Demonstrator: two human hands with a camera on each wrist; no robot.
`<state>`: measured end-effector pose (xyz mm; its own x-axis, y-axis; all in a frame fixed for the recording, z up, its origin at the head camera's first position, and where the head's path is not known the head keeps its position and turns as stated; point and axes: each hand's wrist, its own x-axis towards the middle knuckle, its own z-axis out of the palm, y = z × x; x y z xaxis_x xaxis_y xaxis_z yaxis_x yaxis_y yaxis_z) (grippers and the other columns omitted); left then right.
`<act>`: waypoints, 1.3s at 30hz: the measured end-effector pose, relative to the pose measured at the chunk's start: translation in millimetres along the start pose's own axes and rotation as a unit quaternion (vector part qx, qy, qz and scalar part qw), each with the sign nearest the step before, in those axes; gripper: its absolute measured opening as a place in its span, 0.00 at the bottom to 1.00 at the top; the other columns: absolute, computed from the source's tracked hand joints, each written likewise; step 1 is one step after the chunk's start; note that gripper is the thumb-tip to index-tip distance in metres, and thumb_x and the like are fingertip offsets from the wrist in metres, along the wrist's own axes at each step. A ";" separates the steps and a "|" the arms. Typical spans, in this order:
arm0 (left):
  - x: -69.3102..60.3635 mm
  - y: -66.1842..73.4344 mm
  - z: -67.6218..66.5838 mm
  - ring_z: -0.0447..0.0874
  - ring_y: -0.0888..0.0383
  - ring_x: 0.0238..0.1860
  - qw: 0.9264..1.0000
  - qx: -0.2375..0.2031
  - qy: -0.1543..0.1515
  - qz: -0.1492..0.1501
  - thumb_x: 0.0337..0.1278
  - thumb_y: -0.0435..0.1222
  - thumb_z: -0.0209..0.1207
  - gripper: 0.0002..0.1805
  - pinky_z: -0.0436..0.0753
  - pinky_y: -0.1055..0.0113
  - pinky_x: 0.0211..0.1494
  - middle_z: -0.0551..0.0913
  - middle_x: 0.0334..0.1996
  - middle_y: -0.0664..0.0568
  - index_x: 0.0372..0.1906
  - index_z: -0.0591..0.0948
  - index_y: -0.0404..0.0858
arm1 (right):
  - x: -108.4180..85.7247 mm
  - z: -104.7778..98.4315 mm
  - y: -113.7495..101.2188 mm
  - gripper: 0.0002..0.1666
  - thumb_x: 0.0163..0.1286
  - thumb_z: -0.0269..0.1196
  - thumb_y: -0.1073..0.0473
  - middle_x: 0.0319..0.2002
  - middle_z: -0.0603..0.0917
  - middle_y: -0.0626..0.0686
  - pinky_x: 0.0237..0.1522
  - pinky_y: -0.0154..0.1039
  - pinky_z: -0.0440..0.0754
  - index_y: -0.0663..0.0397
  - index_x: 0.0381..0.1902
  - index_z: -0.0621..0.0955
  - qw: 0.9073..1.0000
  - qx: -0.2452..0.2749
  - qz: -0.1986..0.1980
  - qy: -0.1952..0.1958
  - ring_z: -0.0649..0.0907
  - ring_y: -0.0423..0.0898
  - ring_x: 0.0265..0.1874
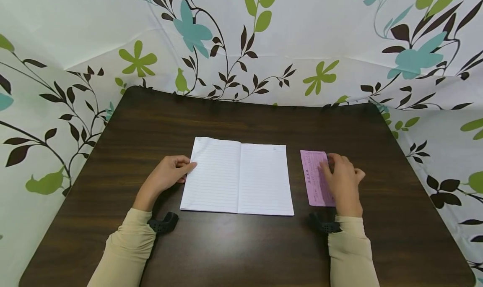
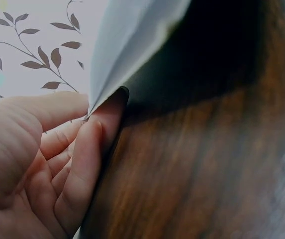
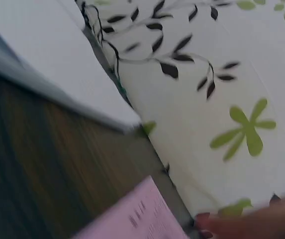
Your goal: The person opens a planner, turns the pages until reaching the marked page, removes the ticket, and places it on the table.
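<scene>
An open notebook [image 1: 264, 178] with blank ruled pages lies on the table in the head view. At its left edge my left hand [image 1: 170, 173] pinches the pages between thumb and fingers. The left wrist view shows the notebook's corner [image 2: 132, 45] running up from that pinch, raised off the wood. To the right of the notebook is a pink slip [image 1: 316, 180] covered in small print, also visible in the right wrist view [image 3: 137, 216]. My right hand [image 1: 342, 182] holds the slip by its right edge and covers part of it; the fingertips' contact is partly hidden.
Both things lie on a dark wood-grain table [image 1: 234, 249] with rounded corners. A white cloth [image 1: 286, 39] printed with leaves and flowers hangs behind and at the sides. Black bands with camera mounts [image 1: 164, 223] sit on both wrists, close above the tabletop.
</scene>
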<state>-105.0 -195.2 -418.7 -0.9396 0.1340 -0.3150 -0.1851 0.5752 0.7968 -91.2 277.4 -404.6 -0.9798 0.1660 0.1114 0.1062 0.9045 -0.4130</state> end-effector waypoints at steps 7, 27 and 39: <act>-2.7 0.1 -0.4 0.81 0.58 0.30 1.000 -0.006 0.000 0.008 0.78 0.44 0.58 0.19 0.85 0.70 0.36 0.84 0.33 0.49 0.55 0.85 0.32 | -7.5 34.2 -36.8 0.36 0.81 0.58 0.48 0.76 0.66 0.67 0.77 0.66 0.60 0.66 0.76 0.66 0.976 0.049 -0.188 -0.099 0.65 0.66 0.77; -9.1 12.1 -0.4 0.83 0.56 0.30 0.999 0.008 0.011 0.033 0.79 0.45 0.56 0.19 0.87 0.65 0.36 0.83 0.32 0.48 0.51 0.85 0.33 | -18.4 47.1 -41.6 0.45 0.81 0.56 0.44 0.83 0.54 0.63 0.81 0.64 0.51 0.63 0.83 0.55 0.970 0.004 -0.168 -0.178 0.53 0.63 0.83; -24.6 95.3 10.8 0.67 0.57 0.21 0.956 0.176 0.157 0.176 0.70 0.35 0.55 0.12 0.67 0.64 0.28 0.77 0.21 0.52 0.28 0.81 0.40 | -15.2 45.7 -50.8 0.45 0.81 0.56 0.45 0.83 0.55 0.64 0.81 0.64 0.53 0.65 0.82 0.55 0.971 -0.017 -0.165 -0.173 0.55 0.63 0.83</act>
<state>-96.4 -135.0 -340.5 -0.9760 0.1525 0.1557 0.2155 0.7828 0.5838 -89.4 210.9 -426.6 -0.9590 -0.2717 -0.0800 -0.2237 0.8996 -0.3750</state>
